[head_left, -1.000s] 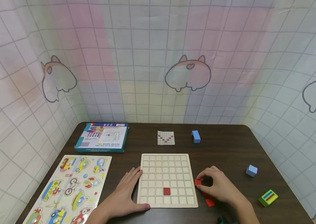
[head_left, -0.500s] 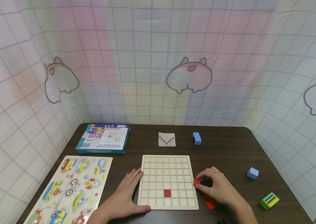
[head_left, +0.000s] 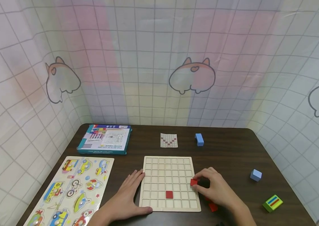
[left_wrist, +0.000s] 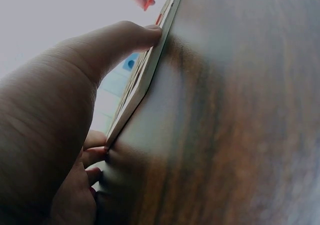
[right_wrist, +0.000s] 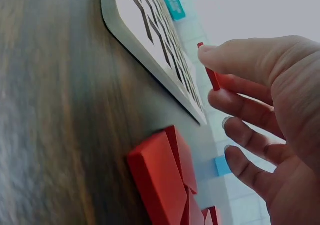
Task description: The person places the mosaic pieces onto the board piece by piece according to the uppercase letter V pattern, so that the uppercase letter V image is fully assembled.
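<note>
A pale wooden grid board (head_left: 159,177) lies at the middle of the table, with one red square tile (head_left: 169,194) set in a cell near its front. My left hand (head_left: 126,197) rests along the board's left and front edges, thumb at the front-left corner and fingers spread straight. Between thumb and fingertips my right hand (head_left: 217,188) pinches another red tile (head_left: 194,182) over the board's right edge. The right wrist view shows that thin tile (right_wrist: 212,77) raised in the pinch. Several more red tiles (right_wrist: 160,180) lie below the right hand, partly hidden by it in the head view.
A small printed pattern card (head_left: 169,140) sits behind the board. Blue blocks (head_left: 199,140) (head_left: 256,175) and a green striped block (head_left: 272,203) stand to the right. On the left are a picture puzzle board (head_left: 74,191) and a flat teal box (head_left: 104,139).
My right hand has moved left with the pinched tile, from beside the board to over its right edge. The left hand has kept its place at the board.
</note>
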Available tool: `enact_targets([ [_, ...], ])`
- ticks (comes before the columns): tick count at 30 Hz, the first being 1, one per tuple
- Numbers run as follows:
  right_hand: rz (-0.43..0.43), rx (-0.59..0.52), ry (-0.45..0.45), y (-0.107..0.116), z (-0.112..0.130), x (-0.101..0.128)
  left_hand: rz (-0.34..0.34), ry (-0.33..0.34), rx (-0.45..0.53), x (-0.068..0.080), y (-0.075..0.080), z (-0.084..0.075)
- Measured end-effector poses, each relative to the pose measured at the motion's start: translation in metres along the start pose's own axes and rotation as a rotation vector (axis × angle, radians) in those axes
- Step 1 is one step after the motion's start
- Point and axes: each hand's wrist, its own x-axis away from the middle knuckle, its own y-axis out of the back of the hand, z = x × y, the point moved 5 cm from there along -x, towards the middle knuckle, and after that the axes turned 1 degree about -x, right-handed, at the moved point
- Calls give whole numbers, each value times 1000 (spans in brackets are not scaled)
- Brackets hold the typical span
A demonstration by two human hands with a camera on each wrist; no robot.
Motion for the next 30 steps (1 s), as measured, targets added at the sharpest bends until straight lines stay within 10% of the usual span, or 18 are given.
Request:
enact_targets([
  [30,90,-80,152,-37,43,-20,15,8,0,-2,-1,-1],
])
